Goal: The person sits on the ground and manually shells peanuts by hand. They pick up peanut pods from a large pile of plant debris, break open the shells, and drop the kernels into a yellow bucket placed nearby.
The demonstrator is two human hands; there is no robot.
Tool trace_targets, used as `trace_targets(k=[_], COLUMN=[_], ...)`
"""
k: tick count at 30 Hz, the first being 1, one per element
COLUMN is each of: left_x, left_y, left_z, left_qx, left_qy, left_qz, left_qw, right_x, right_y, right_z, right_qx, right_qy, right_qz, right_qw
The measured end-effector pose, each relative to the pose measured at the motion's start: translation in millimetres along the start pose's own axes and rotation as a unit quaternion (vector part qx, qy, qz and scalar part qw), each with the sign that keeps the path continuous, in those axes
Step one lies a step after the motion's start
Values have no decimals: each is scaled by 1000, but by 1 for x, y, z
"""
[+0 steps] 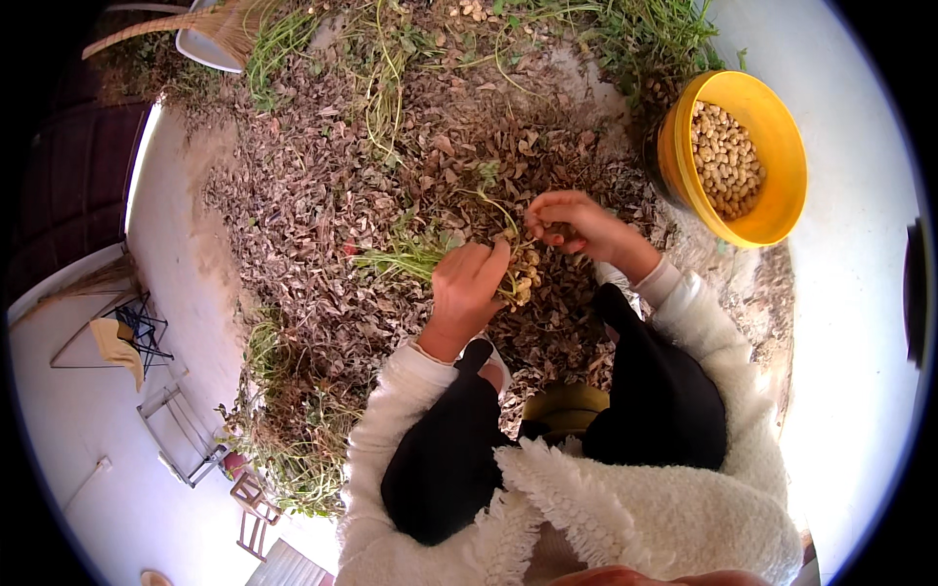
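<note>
My left hand point(469, 285) is closed around a bunch of peanut plants point(401, 260). Green stems stick out on its left side, and a cluster of pale peanuts point(525, 275) hangs at its right. Close by on the right, my right hand point(584, 229) has its fingers drawn together in a pinch by the roots and a thin curved stem. Whatever lies between those fingertips is too small to make out. Farther right, a yellow bucket point(780, 176) tilts toward me, with many loose peanuts point(725, 161) inside.
Dry brown leaves point(322, 205) cover the ground. Peanut vines are heaped at the left point(303, 420) and far right point(650, 44). A straw broom point(239, 29) lies at the far left. Chairs and a wooden stool point(256, 496) stand left. Another yellow container point(567, 405) sits between my legs.
</note>
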State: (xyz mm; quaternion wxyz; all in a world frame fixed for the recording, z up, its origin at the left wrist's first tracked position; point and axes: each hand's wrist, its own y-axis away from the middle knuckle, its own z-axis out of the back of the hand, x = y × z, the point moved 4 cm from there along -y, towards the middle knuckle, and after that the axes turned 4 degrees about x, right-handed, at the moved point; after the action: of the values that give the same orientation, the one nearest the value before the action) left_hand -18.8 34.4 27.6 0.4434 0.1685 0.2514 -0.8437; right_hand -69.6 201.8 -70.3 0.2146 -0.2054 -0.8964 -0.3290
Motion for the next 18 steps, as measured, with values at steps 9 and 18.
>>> trace_targets(k=[9, 18], left_x=[2, 5], left_y=[1, -4], left_z=[-8, -15], left_qx=[32, -12], left_qy=[7, 70], left_qz=[-1, 64], left_qw=[999, 995], right_x=[-10, 24], right_y=[-6, 14], right_z=[-9, -29], right_qx=[77, -140], right_qy=[72, 415], right_qz=[-17, 249], right_qw=[994, 864])
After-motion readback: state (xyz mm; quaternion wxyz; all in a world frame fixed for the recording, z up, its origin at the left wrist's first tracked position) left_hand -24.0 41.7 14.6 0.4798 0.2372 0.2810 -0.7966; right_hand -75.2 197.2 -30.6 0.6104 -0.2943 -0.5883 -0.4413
